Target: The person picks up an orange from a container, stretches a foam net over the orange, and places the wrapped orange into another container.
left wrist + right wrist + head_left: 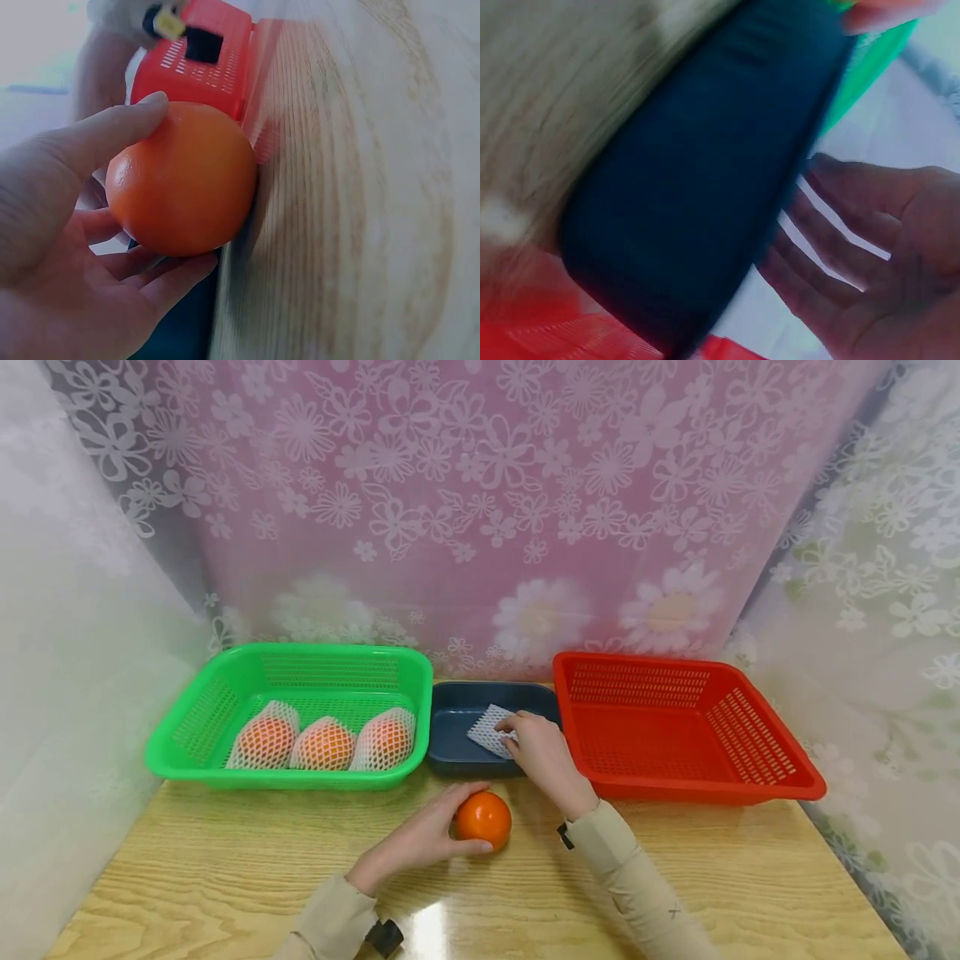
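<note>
My left hand [431,833] holds an orange [483,821] at the table's front middle. In the left wrist view the thumb lies over one side of the orange [184,180] and the fingers curve round the other. My right hand [542,756] reaches over the rim of a dark blue tray [450,752]. Its thumb and forefinger stand apart at the right edge of a white foam net [489,732] lying in the tray. From the right wrist, the tray's side [705,172] hides the fingertips of the right hand [870,247].
A green basket [292,781] at the left holds several oranges in foam nets [324,747]. At the right stands a red basket [690,789], close against the tray. All stand on a wooden table [225,860], with a pink flowered curtain [465,510] behind.
</note>
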Available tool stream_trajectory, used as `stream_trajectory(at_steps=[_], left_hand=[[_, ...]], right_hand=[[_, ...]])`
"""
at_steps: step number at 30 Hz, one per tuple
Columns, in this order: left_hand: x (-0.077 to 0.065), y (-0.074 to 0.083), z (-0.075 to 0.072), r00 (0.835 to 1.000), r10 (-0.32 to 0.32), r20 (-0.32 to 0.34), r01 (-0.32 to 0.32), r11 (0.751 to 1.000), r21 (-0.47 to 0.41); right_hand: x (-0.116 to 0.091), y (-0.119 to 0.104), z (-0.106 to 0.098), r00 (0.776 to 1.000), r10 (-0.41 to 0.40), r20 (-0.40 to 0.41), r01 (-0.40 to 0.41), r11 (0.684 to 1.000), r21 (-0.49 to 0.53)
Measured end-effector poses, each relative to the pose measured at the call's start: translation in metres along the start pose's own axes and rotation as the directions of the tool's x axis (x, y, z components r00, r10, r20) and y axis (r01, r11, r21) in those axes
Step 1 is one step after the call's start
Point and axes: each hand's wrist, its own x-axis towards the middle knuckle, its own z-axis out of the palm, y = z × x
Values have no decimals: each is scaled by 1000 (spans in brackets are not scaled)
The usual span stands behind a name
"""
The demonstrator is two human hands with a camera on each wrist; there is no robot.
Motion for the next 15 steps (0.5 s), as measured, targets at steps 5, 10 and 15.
stream_trajectory(at_steps=[5, 10, 15], left_hand=[[1, 1, 2, 1000, -12, -19, 12, 1000, 16], [1, 1, 3, 1000, -13, -25, 13, 1000, 18], [0, -1, 2, 1000, -11, -16, 11, 1000, 17]], right_hand=[[22, 9, 18, 979, 135, 150, -129, 990, -48], [36, 15, 29, 938, 231, 257, -223, 973, -59], [43, 18, 35, 935, 228, 271, -214, 974, -81]])
